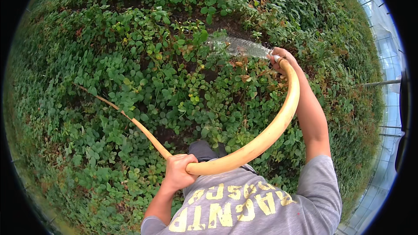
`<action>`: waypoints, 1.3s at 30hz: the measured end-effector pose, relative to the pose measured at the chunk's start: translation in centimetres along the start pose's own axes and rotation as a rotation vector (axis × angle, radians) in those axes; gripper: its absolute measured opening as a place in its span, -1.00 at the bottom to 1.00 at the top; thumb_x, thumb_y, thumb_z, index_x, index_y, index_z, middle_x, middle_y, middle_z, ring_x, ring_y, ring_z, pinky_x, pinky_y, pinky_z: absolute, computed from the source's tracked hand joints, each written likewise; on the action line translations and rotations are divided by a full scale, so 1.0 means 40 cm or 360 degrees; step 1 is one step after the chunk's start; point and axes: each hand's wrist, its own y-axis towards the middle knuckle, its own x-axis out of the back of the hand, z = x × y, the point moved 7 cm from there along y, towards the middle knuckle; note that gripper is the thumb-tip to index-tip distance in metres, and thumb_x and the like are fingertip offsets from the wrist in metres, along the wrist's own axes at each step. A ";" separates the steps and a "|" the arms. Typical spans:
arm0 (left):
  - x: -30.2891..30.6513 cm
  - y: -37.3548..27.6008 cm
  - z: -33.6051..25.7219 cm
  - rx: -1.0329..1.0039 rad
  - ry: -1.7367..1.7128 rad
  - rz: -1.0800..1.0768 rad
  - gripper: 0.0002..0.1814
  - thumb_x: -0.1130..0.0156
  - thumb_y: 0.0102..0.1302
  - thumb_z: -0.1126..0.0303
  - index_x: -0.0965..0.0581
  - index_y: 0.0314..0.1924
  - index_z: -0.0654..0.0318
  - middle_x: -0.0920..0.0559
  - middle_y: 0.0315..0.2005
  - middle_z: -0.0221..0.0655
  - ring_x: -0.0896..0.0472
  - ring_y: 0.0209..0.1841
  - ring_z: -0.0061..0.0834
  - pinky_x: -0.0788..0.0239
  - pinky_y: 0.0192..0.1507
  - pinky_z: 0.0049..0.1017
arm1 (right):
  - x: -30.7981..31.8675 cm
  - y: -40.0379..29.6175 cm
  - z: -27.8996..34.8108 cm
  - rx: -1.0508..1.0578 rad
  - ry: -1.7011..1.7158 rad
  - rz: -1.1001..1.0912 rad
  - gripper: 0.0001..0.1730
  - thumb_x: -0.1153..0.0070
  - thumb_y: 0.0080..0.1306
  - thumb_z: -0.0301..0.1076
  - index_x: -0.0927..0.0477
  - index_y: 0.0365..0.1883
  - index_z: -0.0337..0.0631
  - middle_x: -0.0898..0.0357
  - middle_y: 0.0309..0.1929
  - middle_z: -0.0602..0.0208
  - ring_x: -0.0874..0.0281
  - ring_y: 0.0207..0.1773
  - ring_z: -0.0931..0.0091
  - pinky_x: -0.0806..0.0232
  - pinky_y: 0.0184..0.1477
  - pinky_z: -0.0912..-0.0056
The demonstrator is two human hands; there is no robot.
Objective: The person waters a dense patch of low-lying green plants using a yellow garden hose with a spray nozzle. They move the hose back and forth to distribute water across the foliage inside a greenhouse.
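A thick yellow hose curves in front of my body. My left hand is closed around it near my waist, and from there the hose runs off to the upper left and drops among the leaves. Farther out at the right, my right hand grips the hose's end by a white fitting. A wide, clear spray of water leaves that end towards the left, landing on low leafy plants and dark soil. Some fingers of the right hand are hidden behind the hose.
Dense green plants surround me, several with yellow or brown leaves. A dark thin pipe lies partly hidden among them beyond the hose. At the right edge stand a metal pole and a translucent greenhouse wall with a grid frame.
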 end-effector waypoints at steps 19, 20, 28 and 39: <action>-0.188 0.056 -0.079 0.0125 0.0235 0.0377 -0.84 -0.27 -0.21 0.50 -0.44 -0.60 0.23 -0.50 -0.72 -0.26 -0.52 -0.62 -0.20 -0.29 -0.55 -0.35 | 0.502 -0.048 -0.095 0.0215 0.0502 -0.0301 -0.81 0.00 0.15 -0.42 -0.33 -0.30 -0.28 -0.52 -0.33 0.27 -0.45 -0.60 0.62 -0.20 -0.71 0.56; -0.203 0.047 -0.081 0.0155 0.0257 0.0342 -0.85 -0.27 -0.22 0.51 -0.44 -0.60 0.24 -0.50 -0.71 -0.26 -0.52 -0.61 -0.19 -0.29 -0.55 -0.34 | 0.559 -0.041 -0.102 0.0251 0.0466 -0.0368 -0.81 0.00 0.15 -0.42 -0.33 -0.30 -0.27 -0.52 -0.35 0.28 -0.45 -0.61 0.61 -0.20 -0.73 0.56; -0.336 -0.034 -0.158 0.0173 0.0572 0.0183 -0.85 -0.23 -0.26 0.55 -0.43 -0.62 0.28 -0.50 -0.71 -0.24 -0.51 -0.58 -0.18 -0.29 -0.52 -0.33 | 0.639 -0.039 -0.141 0.0372 0.0676 -0.0195 -0.85 -0.09 0.09 -0.35 -0.47 -0.41 -0.23 -0.50 -0.47 0.29 -0.46 -0.49 0.48 -0.33 -0.48 0.43; -0.575 -0.187 -0.298 0.0363 0.1058 0.0000 -0.87 -0.23 -0.19 0.56 -0.44 -0.60 0.32 -0.51 -0.68 -0.19 -0.51 -0.57 -0.17 -0.30 -0.49 -0.33 | 0.986 -0.114 -0.209 0.0750 0.0813 -0.0328 -0.85 -0.08 0.12 -0.40 -0.51 -0.32 -0.21 -0.47 -0.38 0.41 -0.50 -0.44 0.50 -0.37 -0.44 0.45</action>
